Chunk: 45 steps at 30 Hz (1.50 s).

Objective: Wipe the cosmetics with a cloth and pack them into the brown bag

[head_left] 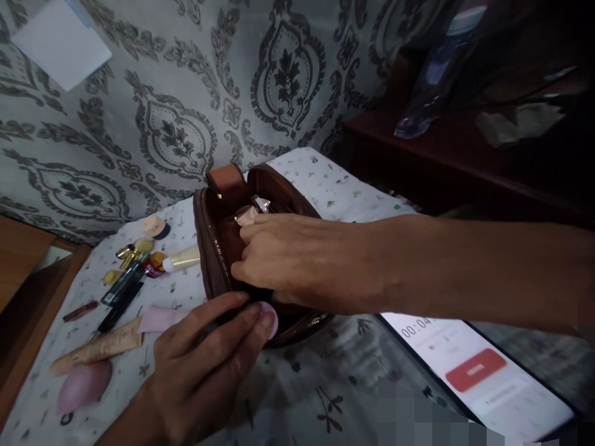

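A brown zippered cosmetic bag (pixel 211 263) stands unzipped on the patterned sheet. My right hand (pixel 279 254) reaches into it from the right, fingers curled; their tips and anything in them are hidden. Beyond these knuckles, a pale item (pixel 247 215) and a shiny clear-topped piece (pixel 261 203) show inside. At the bag's near rim, my left hand (pixel 204 359) is closed with a small pink round item (pixel 269 318) at its thumb and fingertips. Left of the bag lie a pale tube (pixel 183 258), a small red-labelled bottle (pixel 155 264) and a pink-capped beige tube (pixel 100 347).
A pink makeup sponge (pixel 84 385), dark slim tubes (pixel 121 297) and a beige-and-dark jar (pixel 155 227) lie at the left. A phone (pixel 483 378) showing a timer lies at the right. A clear bottle (pixel 432 80) stands on a dark red table (pixel 372 127). A patterned wall rises behind.
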Each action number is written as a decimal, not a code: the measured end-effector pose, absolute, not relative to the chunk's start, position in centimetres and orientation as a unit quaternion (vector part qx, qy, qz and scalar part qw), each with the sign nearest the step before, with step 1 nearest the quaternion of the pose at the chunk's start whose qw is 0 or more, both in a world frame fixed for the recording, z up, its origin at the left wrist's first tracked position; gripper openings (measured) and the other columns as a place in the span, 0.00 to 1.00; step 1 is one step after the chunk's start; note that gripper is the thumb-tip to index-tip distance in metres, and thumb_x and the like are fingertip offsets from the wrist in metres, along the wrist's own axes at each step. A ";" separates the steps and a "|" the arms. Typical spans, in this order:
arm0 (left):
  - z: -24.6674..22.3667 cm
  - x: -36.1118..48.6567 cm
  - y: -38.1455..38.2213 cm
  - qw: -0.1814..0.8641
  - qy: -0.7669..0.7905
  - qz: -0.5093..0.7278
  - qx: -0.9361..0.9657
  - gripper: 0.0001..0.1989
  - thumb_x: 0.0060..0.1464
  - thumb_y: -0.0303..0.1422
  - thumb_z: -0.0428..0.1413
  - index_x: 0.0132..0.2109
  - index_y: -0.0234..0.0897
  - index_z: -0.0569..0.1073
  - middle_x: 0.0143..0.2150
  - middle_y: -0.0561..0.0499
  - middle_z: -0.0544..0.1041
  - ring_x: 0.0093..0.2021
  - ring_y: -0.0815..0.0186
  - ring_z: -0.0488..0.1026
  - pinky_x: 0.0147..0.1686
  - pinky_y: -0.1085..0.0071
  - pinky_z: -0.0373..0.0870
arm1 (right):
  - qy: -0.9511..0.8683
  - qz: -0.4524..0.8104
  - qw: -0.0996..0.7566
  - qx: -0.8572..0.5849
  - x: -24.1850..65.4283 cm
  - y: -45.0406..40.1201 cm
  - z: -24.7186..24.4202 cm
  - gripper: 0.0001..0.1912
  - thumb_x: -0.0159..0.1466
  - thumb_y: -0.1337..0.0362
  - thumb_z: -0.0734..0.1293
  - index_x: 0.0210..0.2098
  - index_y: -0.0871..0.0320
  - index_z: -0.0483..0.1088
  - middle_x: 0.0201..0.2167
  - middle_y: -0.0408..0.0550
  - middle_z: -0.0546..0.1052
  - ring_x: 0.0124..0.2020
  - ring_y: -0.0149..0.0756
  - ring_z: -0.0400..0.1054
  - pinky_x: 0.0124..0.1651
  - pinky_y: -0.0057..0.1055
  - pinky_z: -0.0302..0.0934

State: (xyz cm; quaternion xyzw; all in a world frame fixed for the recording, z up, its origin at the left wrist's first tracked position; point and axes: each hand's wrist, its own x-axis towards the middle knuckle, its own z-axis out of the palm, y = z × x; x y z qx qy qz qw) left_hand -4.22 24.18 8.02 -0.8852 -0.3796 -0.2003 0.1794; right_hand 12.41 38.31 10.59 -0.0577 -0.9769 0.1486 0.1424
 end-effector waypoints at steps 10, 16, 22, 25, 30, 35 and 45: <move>7.0 -5.1 23.9 0.182 -0.374 -0.198 -0.888 0.15 0.63 0.22 0.51 0.54 0.31 0.75 0.50 0.49 0.80 0.58 0.58 0.71 0.49 0.67 0.76 | -0.988 0.145 0.015 -0.046 10.7 38.0 10.3 0.13 0.57 0.78 0.67 0.22 0.57 0.71 0.20 0.42 0.73 0.27 0.34 0.67 0.30 0.32 0.53; 7.2 -4.9 24.1 0.183 -0.369 -0.197 -0.889 0.15 0.63 0.21 0.50 0.53 0.30 0.75 0.49 0.50 0.81 0.57 0.59 0.71 0.50 0.67 0.74 | -0.983 0.152 -0.044 -0.096 10.0 37.6 12.3 0.22 0.51 0.82 0.68 0.12 0.55 0.59 0.12 0.37 0.62 0.21 0.32 0.62 0.28 0.32 0.54; 7.2 -4.8 23.9 0.174 -0.389 -0.186 -0.885 0.15 0.65 0.23 0.48 0.54 0.32 0.75 0.50 0.50 0.81 0.55 0.58 0.72 0.51 0.65 0.73 | -0.967 0.237 0.084 -0.042 9.2 38.7 10.2 0.23 0.47 0.82 0.70 0.09 0.54 0.59 0.07 0.32 0.56 0.14 0.26 0.54 0.27 0.29 0.58; 7.3 -4.8 24.0 0.181 -0.390 -0.190 -0.883 0.15 0.65 0.23 0.48 0.53 0.34 0.76 0.48 0.51 0.82 0.53 0.59 0.73 0.48 0.67 0.74 | -0.951 0.263 0.162 -0.006 9.0 39.3 8.6 0.20 0.50 0.77 0.70 0.11 0.53 0.60 0.08 0.31 0.58 0.17 0.24 0.62 0.29 0.25 0.59; 7.4 -4.7 24.2 0.178 -0.384 -0.191 -0.886 0.15 0.64 0.22 0.49 0.52 0.33 0.76 0.47 0.50 0.82 0.52 0.59 0.74 0.47 0.66 0.75 | -0.970 0.221 0.095 -0.035 8.9 38.9 9.6 0.19 0.48 0.76 0.71 0.10 0.56 0.59 0.07 0.32 0.54 0.15 0.23 0.59 0.25 0.25 0.58; 7.2 -4.9 24.1 0.174 -0.374 -0.184 -0.892 0.16 0.65 0.22 0.47 0.54 0.31 0.75 0.51 0.47 0.81 0.56 0.58 0.72 0.52 0.66 0.72 | -0.990 0.133 -0.022 -0.049 8.8 38.4 12.1 0.17 0.50 0.79 0.71 0.14 0.56 0.65 0.10 0.34 0.59 0.18 0.27 0.58 0.26 0.28 0.58; 7.2 -5.0 24.0 0.159 -0.370 -0.189 -0.896 0.17 0.63 0.19 0.47 0.54 0.27 0.74 0.53 0.41 0.79 0.60 0.56 0.71 0.54 0.64 0.73 | -0.954 0.283 0.089 -0.030 9.1 39.7 11.0 0.22 0.42 0.86 0.71 0.11 0.56 0.61 0.07 0.27 0.57 0.10 0.19 0.48 0.16 0.21 0.45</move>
